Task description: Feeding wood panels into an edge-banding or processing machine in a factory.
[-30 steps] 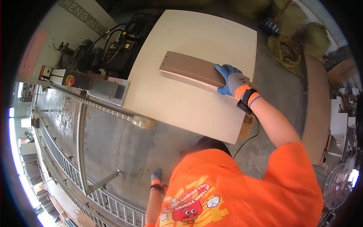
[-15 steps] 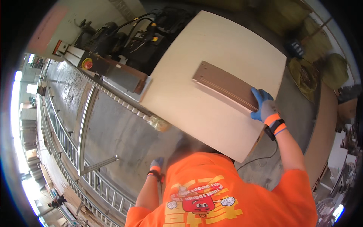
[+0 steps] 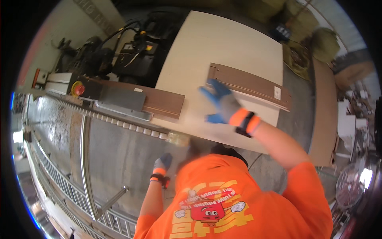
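Observation:
A long brown panel [image 3: 248,85] with a small white label lies flat on a big pale board [image 3: 223,44]. My right hand [image 3: 223,103], in a blue and grey glove with an orange cuff, hovers over the pale board just below the panel's left end. Its fingers are spread and it holds nothing. My left hand [image 3: 161,164], in a grey glove, hangs low beside the grey machine table [image 3: 119,155]. It touches nothing I can see, and its fingers are too small to read. My orange shirt fills the bottom of the view.
A second brown panel [image 3: 159,104] lies against a grey metal fence [image 3: 121,99] with a red button [image 3: 77,88] at its left. Black machinery and cables [image 3: 119,55] stand behind. A roller rail [image 3: 123,123], metal railings [image 3: 59,191], and stacked boards [image 3: 322,115] at right.
My right hand has let go of the brown panel's right end and swung left, fingers spread. The panel stays on the pale board. My view has turned, showing the second panel.

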Tool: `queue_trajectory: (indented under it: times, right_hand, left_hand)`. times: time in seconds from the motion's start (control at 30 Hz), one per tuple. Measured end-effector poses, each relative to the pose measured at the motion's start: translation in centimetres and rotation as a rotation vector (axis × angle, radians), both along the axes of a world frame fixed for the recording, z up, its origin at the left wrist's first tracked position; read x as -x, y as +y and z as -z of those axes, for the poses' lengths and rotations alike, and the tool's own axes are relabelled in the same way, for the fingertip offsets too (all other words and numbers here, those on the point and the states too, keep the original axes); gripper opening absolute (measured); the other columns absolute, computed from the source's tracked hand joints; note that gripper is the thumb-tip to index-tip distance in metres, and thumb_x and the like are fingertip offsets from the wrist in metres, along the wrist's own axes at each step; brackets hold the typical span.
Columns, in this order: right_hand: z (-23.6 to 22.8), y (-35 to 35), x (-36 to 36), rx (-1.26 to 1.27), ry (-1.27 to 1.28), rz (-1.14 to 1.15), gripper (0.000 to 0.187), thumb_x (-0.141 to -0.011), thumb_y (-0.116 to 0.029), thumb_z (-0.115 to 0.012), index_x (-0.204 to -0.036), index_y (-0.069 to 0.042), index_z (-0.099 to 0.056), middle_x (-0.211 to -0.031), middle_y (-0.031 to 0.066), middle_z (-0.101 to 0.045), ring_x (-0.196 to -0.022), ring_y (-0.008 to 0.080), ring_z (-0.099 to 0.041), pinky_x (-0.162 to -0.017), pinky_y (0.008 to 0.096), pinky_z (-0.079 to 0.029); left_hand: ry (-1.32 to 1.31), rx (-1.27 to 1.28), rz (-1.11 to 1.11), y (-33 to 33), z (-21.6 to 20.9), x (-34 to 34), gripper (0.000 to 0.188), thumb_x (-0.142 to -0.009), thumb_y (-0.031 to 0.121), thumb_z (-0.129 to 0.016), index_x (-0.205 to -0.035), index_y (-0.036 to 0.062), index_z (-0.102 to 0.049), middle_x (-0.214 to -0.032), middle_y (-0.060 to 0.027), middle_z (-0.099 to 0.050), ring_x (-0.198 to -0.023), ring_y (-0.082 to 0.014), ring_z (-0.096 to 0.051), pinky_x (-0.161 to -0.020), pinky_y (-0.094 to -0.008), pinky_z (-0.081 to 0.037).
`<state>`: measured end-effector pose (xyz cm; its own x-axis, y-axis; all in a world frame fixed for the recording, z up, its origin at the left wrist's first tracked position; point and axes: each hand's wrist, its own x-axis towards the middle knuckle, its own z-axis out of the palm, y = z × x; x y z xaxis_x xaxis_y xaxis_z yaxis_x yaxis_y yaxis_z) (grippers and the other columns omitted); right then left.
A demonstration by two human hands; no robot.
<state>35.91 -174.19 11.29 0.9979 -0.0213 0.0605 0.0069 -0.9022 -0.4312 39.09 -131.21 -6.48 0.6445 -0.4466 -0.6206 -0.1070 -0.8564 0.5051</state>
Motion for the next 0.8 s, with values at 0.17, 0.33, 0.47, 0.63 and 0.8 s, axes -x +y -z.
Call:
queue_trajectory:
  times: [0.17,0.33,0.47,0.63,0.8]
  right_hand:
    - [1.2,9.0,-6.6,0.128,0.065,0.051,0.107,-0.071,-0.049,-0.081,-0.158,-0.017,-0.027,-0.157,0.0307,-0.023,-0.142,0.0499,-0.03,-0.116,0.0565,-0.028]
    - [2.8,9.0,-5.7,0.11,0.234,0.06,0.102,-0.073,-0.047,-0.08,-0.157,-0.02,-0.03,-0.155,0.0277,-0.032,-0.139,0.043,-0.038,-0.114,0.0535,-0.03]
    - [2.5,4.8,1.2,0.102,0.172,0.075,0.096,-0.071,-0.038,-0.082,-0.154,-0.02,-0.036,-0.153,0.0186,-0.038,-0.137,0.0391,-0.041,-0.113,0.0515,-0.033]
    - [0.8,-0.6,13.3,0.055,0.184,0.164,0.096,-0.067,-0.029,-0.086,-0.15,-0.016,-0.04,-0.15,0.0195,-0.043,-0.136,0.0408,-0.043,-0.113,0.049,-0.035]
    - [1.0,-6.0,24.4,0.146,0.23,0.383,0.094,-0.065,-0.029,-0.087,-0.147,-0.015,-0.043,-0.147,0.0178,-0.044,-0.135,0.0407,-0.043,-0.114,0.0518,-0.034]
  left_hand:
    - [-0.076,0.429,0.135,-4.2,-12.7,-4.9,0.03,-0.087,0.017,-0.069,-0.115,0.0061,-0.07,-0.11,-0.0212,-0.07,-0.102,-0.0399,-0.067,-0.087,-0.0425,-0.054]
    - [-0.36,0.607,0.407,-8.9,-21.9,-9.4,0.033,-0.082,0.013,-0.073,-0.113,0.0028,-0.069,-0.106,-0.0199,-0.071,-0.097,-0.039,-0.067,-0.086,-0.043,-0.054]
    - [-0.682,0.651,0.499,-13.8,-22.0,-10.8,0.043,-0.081,0.014,-0.074,-0.121,0.0015,-0.065,-0.112,-0.0194,-0.069,-0.1,-0.0395,-0.065,-0.089,-0.0442,-0.052]
    - [-0.721,0.436,0.715,-18.7,-19.4,-9.9,0.081,-0.074,0.028,-0.081,-0.144,0.0057,-0.047,-0.147,-0.0205,-0.049,-0.135,-0.0404,-0.045,-0.112,-0.0501,-0.035]
    - [-0.65,0.255,0.872,-23.8,-16.7,-7.1,0.112,-0.06,0.04,-0.09,-0.153,0.012,-0.035,-0.156,-0.0175,-0.038,-0.146,-0.0389,-0.031,-0.12,-0.0533,-0.023]
